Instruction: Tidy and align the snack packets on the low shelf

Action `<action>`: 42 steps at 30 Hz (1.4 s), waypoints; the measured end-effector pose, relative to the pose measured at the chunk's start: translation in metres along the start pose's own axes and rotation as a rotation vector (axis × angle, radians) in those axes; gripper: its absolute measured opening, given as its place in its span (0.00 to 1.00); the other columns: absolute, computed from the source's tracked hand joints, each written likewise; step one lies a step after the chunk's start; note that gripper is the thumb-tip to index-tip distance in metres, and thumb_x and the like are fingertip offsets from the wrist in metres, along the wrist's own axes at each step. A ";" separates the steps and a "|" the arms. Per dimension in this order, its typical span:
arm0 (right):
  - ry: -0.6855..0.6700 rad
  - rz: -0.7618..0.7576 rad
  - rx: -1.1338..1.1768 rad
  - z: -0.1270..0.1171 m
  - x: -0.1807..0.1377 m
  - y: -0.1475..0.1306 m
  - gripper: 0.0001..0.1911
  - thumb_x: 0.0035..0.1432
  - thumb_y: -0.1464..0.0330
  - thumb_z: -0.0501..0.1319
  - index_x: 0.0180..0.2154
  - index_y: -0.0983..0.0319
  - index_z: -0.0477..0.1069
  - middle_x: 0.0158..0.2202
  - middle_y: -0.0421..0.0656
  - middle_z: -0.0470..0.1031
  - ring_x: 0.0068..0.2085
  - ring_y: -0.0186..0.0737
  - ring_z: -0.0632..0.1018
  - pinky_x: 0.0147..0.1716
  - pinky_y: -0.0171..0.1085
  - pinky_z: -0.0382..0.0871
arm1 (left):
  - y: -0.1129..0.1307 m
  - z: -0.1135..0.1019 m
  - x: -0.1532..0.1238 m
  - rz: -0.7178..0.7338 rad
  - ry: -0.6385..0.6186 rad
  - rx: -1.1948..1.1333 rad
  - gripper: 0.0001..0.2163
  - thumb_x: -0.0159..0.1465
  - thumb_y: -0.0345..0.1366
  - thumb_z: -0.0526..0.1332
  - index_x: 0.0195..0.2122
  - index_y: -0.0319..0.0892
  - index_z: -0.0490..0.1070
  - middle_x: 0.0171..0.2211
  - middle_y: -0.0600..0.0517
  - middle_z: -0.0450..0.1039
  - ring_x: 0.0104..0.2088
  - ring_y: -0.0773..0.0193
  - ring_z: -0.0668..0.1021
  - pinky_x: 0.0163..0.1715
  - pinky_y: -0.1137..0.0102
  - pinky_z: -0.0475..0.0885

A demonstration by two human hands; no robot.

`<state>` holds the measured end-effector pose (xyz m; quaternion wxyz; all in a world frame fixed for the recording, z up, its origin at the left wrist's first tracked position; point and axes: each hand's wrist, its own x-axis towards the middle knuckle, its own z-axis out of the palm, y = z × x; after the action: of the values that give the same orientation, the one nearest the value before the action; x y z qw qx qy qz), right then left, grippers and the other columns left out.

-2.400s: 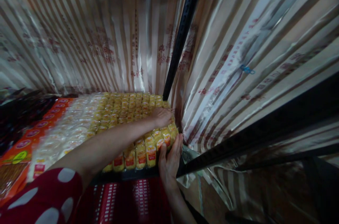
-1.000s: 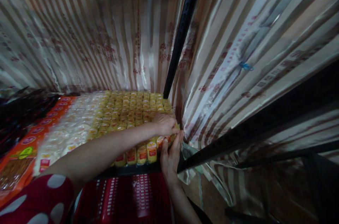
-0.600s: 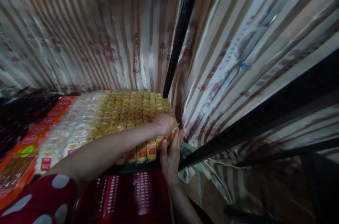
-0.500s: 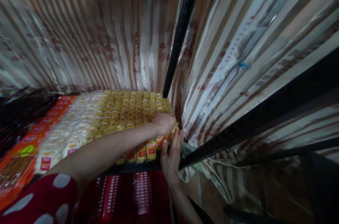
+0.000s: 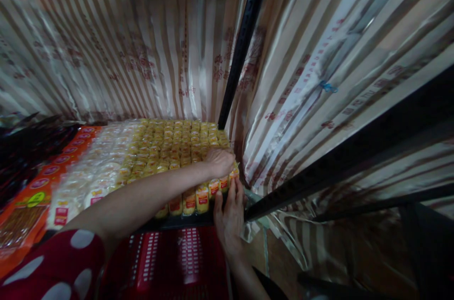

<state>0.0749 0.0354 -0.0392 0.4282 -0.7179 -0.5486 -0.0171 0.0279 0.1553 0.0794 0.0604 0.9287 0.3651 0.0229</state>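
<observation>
Dim throughout and muted in colour, lit softly from a direction hard to tell. Brightest on the striped sheeting (image 5: 163, 54), with silvery glare streaking down its length. Speckled with small glints across the white packets (image 5: 97, 158) and yellow packets (image 5: 177, 139). Sunk to near black along the slanting beam (image 5: 369, 146), and murky over the floor (image 5: 278, 252). Stretched toward the edges as by a wide lens, soft in detail, with small lettering (image 5: 307, 72) mostly too smeared to read.
</observation>
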 end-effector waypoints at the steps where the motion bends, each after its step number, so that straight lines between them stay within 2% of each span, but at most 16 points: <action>1: -0.005 0.002 -0.008 0.001 0.000 0.000 0.29 0.63 0.60 0.46 0.62 0.67 0.51 0.62 0.58 0.54 0.62 0.53 0.58 0.55 0.55 0.59 | 0.000 0.000 0.000 0.002 0.006 -0.004 0.10 0.61 0.35 0.52 0.36 0.39 0.72 0.39 0.45 0.74 0.37 0.59 0.77 0.33 0.69 0.69; 5: -0.025 0.019 -0.019 0.002 0.002 0.000 0.29 0.63 0.59 0.46 0.61 0.69 0.54 0.61 0.59 0.55 0.61 0.53 0.59 0.55 0.54 0.59 | -0.002 -0.002 -0.011 0.020 0.063 -0.018 0.12 0.64 0.36 0.49 0.38 0.40 0.71 0.41 0.48 0.72 0.36 0.61 0.76 0.32 0.70 0.69; 10: -0.046 -0.004 0.043 0.001 0.000 0.006 0.29 0.63 0.60 0.44 0.61 0.68 0.53 0.62 0.56 0.54 0.63 0.50 0.57 0.58 0.53 0.56 | 0.002 0.005 -0.054 0.075 0.124 -0.006 0.13 0.66 0.35 0.47 0.37 0.40 0.70 0.40 0.47 0.70 0.38 0.62 0.73 0.37 0.69 0.69; 14: -0.046 -0.023 0.087 0.003 -0.003 0.012 0.28 0.62 0.61 0.45 0.61 0.66 0.53 0.63 0.55 0.53 0.63 0.50 0.57 0.57 0.54 0.56 | 0.012 0.020 -0.093 0.315 0.258 0.138 0.12 0.66 0.33 0.47 0.37 0.39 0.70 0.38 0.47 0.70 0.44 0.59 0.70 0.44 0.66 0.66; 16: -0.046 -0.015 0.116 0.002 -0.003 0.013 0.28 0.61 0.62 0.46 0.60 0.65 0.54 0.62 0.55 0.54 0.62 0.50 0.58 0.56 0.53 0.58 | 0.016 0.028 -0.107 0.349 0.292 0.204 0.11 0.66 0.31 0.47 0.40 0.39 0.69 0.38 0.48 0.71 0.44 0.60 0.71 0.46 0.66 0.65; 19: -0.036 0.006 0.139 0.000 -0.001 0.012 0.26 0.61 0.64 0.45 0.59 0.66 0.57 0.61 0.55 0.55 0.61 0.50 0.59 0.55 0.53 0.59 | 0.023 0.040 -0.124 0.301 0.315 0.238 0.12 0.66 0.31 0.49 0.46 0.38 0.68 0.41 0.49 0.72 0.45 0.60 0.71 0.48 0.66 0.64; 23: -0.051 0.002 0.150 -0.001 -0.002 0.011 0.27 0.62 0.66 0.43 0.61 0.66 0.52 0.62 0.55 0.53 0.63 0.48 0.56 0.57 0.52 0.56 | 0.032 0.058 -0.140 0.223 0.325 0.232 0.17 0.65 0.29 0.47 0.55 0.35 0.62 0.47 0.47 0.72 0.44 0.61 0.73 0.47 0.68 0.66; 27: -0.053 -0.051 0.115 -0.001 -0.005 0.011 0.27 0.61 0.66 0.43 0.62 0.63 0.51 0.63 0.53 0.52 0.63 0.48 0.55 0.58 0.54 0.55 | 0.041 0.067 -0.154 0.184 0.237 0.187 0.20 0.62 0.30 0.50 0.56 0.36 0.61 0.55 0.43 0.66 0.44 0.58 0.74 0.43 0.67 0.70; 31: 0.002 -0.069 0.052 -0.007 -0.005 0.007 0.26 0.60 0.67 0.46 0.60 0.63 0.55 0.61 0.52 0.54 0.61 0.49 0.57 0.57 0.55 0.56 | 0.045 0.068 -0.171 0.155 0.235 0.070 0.21 0.61 0.31 0.51 0.56 0.34 0.60 0.53 0.43 0.69 0.49 0.58 0.72 0.50 0.67 0.67; 34: 0.035 -0.119 0.037 -0.010 -0.006 0.001 0.25 0.59 0.70 0.47 0.59 0.63 0.58 0.58 0.52 0.58 0.59 0.48 0.61 0.55 0.53 0.59 | 0.042 0.072 -0.184 0.115 0.259 0.015 0.19 0.62 0.30 0.50 0.54 0.35 0.63 0.52 0.44 0.70 0.49 0.60 0.73 0.51 0.67 0.68; 37: 0.026 -0.181 0.042 -0.008 -0.009 -0.003 0.25 0.58 0.73 0.47 0.57 0.61 0.60 0.55 0.50 0.63 0.55 0.45 0.65 0.52 0.50 0.63 | 0.032 0.080 -0.196 -0.042 0.247 -0.018 0.18 0.63 0.28 0.47 0.52 0.38 0.65 0.52 0.45 0.69 0.48 0.60 0.74 0.48 0.66 0.71; 39: 0.008 -0.196 0.045 -0.004 -0.012 -0.005 0.26 0.57 0.74 0.47 0.58 0.60 0.60 0.53 0.50 0.64 0.53 0.45 0.67 0.50 0.48 0.65 | 0.025 0.085 -0.201 -0.104 0.214 -0.022 0.19 0.62 0.27 0.47 0.53 0.37 0.64 0.55 0.43 0.67 0.50 0.57 0.72 0.49 0.62 0.70; 42: -0.006 -0.179 0.040 0.000 -0.016 -0.008 0.26 0.57 0.74 0.47 0.58 0.62 0.59 0.53 0.52 0.64 0.53 0.46 0.66 0.50 0.48 0.65 | 0.018 0.090 -0.202 -0.096 0.141 -0.004 0.22 0.58 0.26 0.50 0.55 0.32 0.62 0.58 0.39 0.63 0.53 0.51 0.70 0.49 0.59 0.70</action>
<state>0.0625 0.0233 -0.0426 0.4377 -0.6572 -0.6121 -0.0421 -0.1000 -0.0044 -0.0074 0.0376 0.9060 0.4127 0.0863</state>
